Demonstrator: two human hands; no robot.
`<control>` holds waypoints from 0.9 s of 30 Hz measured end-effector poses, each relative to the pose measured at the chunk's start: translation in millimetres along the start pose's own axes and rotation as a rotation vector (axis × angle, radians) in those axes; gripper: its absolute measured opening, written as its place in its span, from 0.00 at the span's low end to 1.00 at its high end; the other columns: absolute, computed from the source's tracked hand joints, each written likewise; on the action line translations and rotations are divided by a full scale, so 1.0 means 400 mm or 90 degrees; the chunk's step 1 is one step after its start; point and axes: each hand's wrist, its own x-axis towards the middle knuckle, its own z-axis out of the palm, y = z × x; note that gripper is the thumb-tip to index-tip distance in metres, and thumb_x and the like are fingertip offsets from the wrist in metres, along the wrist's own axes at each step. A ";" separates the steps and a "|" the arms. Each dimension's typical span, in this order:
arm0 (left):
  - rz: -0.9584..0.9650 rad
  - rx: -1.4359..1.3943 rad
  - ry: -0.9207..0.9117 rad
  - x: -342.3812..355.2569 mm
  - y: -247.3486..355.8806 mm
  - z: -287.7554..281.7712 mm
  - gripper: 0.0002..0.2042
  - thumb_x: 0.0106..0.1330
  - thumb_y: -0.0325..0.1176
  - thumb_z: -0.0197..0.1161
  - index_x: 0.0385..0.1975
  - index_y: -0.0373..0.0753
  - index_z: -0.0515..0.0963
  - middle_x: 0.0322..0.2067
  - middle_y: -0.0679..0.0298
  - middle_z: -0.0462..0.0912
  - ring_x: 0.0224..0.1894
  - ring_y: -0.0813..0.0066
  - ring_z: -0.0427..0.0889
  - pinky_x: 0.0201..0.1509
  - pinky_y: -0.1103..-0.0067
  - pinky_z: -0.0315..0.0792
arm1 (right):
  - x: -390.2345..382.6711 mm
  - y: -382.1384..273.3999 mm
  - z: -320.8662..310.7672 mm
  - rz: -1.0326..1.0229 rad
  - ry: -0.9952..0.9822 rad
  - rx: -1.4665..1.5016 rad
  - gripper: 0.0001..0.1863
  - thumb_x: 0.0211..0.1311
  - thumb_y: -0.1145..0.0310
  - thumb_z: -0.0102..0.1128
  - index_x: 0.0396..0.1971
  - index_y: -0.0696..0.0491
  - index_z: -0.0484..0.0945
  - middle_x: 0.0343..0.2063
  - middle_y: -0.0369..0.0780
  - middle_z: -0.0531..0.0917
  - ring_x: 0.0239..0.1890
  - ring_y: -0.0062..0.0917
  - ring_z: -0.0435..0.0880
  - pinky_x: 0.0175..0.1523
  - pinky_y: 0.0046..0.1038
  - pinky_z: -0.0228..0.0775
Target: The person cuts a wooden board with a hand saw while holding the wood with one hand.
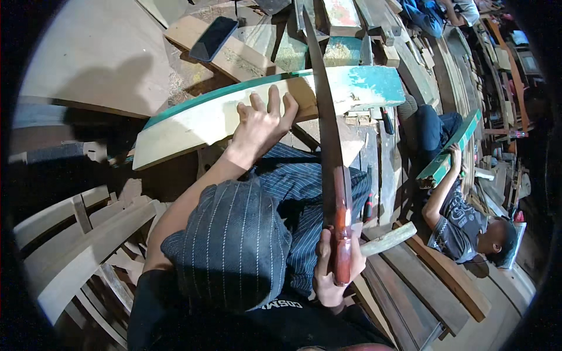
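Observation:
A long pale wooden board with a green edge and chipped turquoise paint at its right end lies across the upper middle. My left hand rests on the board with its fingers spread and bent, the tips against its face. My right hand is wrapped round the reddish-brown handle of a machete. Its long dark blade points up and away, passing in front of the board's right part. Whether the blade touches the board, I cannot tell. My knees, in striped dark cloth, are below the board.
A dark phone lies on a wood block beyond the board. A pale wooden stick is right of my right hand, near stacked planks. At the right, another person holds a green-painted piece of wood. Wooden slats stand at the left.

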 end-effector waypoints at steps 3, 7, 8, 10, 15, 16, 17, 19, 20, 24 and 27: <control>0.013 0.015 -0.004 -0.009 0.006 0.008 0.20 0.60 0.31 0.60 0.53 0.37 0.72 0.51 0.40 0.76 0.39 0.39 0.84 0.27 0.53 0.82 | 0.079 -0.031 0.041 -0.027 -0.024 0.014 0.08 0.63 0.72 0.67 0.34 0.60 0.77 0.18 0.40 0.77 0.18 0.18 0.76 0.26 0.23 0.67; 0.017 0.014 -0.009 0.000 0.000 0.002 0.21 0.59 0.31 0.60 0.54 0.38 0.73 0.50 0.40 0.77 0.37 0.40 0.84 0.26 0.53 0.81 | 0.187 -0.009 0.113 -0.108 0.025 0.079 0.07 0.62 0.75 0.66 0.33 0.59 0.76 0.13 0.40 0.74 0.15 0.12 0.72 0.21 0.21 0.64; 0.022 0.014 0.006 0.006 0.002 0.001 0.21 0.59 0.31 0.60 0.54 0.38 0.73 0.49 0.40 0.78 0.37 0.41 0.84 0.25 0.53 0.81 | 0.203 -0.013 0.108 -0.098 0.046 0.073 0.07 0.64 0.73 0.66 0.34 0.60 0.76 0.14 0.38 0.73 0.18 0.10 0.69 0.23 0.20 0.61; 0.010 0.025 0.015 0.006 0.007 0.005 0.20 0.59 0.31 0.60 0.53 0.39 0.72 0.49 0.40 0.78 0.36 0.42 0.84 0.24 0.55 0.81 | 0.222 0.011 0.115 0.053 0.040 0.195 0.08 0.66 0.72 0.64 0.33 0.60 0.75 0.16 0.35 0.73 0.20 0.10 0.68 0.25 0.19 0.60; -0.021 0.014 0.009 0.008 0.003 0.022 0.19 0.58 0.30 0.61 0.50 0.39 0.71 0.49 0.42 0.79 0.36 0.45 0.85 0.21 0.59 0.79 | 0.125 0.037 0.070 0.055 -0.004 0.144 0.08 0.64 0.73 0.66 0.31 0.59 0.75 0.17 0.37 0.74 0.20 0.13 0.68 0.25 0.21 0.62; -0.009 0.023 0.003 0.008 0.002 0.017 0.19 0.57 0.30 0.61 0.50 0.39 0.71 0.49 0.42 0.79 0.35 0.46 0.85 0.20 0.60 0.79 | 0.090 0.036 0.052 0.026 -0.005 0.097 0.08 0.63 0.73 0.67 0.31 0.58 0.75 0.17 0.40 0.75 0.19 0.14 0.70 0.25 0.22 0.63; -0.016 -0.007 -0.018 0.005 0.003 0.007 0.19 0.57 0.30 0.61 0.50 0.39 0.71 0.49 0.41 0.79 0.35 0.46 0.85 0.21 0.58 0.80 | 0.046 0.043 0.037 0.051 -0.005 0.104 0.09 0.61 0.72 0.68 0.32 0.58 0.76 0.17 0.42 0.75 0.17 0.18 0.72 0.25 0.23 0.64; -0.013 0.032 -0.045 0.005 0.000 -0.004 0.18 0.61 0.31 0.59 0.52 0.40 0.70 0.52 0.45 0.79 0.38 0.46 0.86 0.26 0.58 0.82 | -0.015 0.032 0.006 0.067 0.000 0.030 0.10 0.59 0.70 0.70 0.29 0.57 0.76 0.13 0.41 0.73 0.12 0.26 0.74 0.23 0.28 0.65; -0.010 0.072 -0.070 0.008 0.001 -0.008 0.17 0.64 0.33 0.57 0.53 0.41 0.69 0.55 0.48 0.78 0.41 0.46 0.86 0.30 0.59 0.84 | -0.027 0.014 -0.009 -0.052 0.047 -0.044 0.12 0.57 0.69 0.72 0.28 0.57 0.76 0.12 0.40 0.73 0.11 0.26 0.73 0.22 0.28 0.65; -0.004 0.076 -0.057 0.009 0.002 -0.022 0.18 0.64 0.32 0.57 0.54 0.40 0.70 0.54 0.46 0.78 0.42 0.45 0.86 0.30 0.58 0.83 | -0.074 0.025 -0.038 0.039 -0.016 -0.029 0.11 0.57 0.69 0.71 0.29 0.57 0.77 0.12 0.41 0.72 0.12 0.22 0.74 0.23 0.26 0.66; -0.013 0.032 -0.020 0.004 0.010 -0.001 0.19 0.60 0.30 0.59 0.53 0.39 0.71 0.51 0.43 0.79 0.39 0.42 0.85 0.26 0.55 0.81 | 0.016 0.000 0.000 -0.018 -0.025 -0.010 0.08 0.61 0.72 0.68 0.31 0.58 0.76 0.14 0.41 0.74 0.15 0.15 0.75 0.23 0.25 0.68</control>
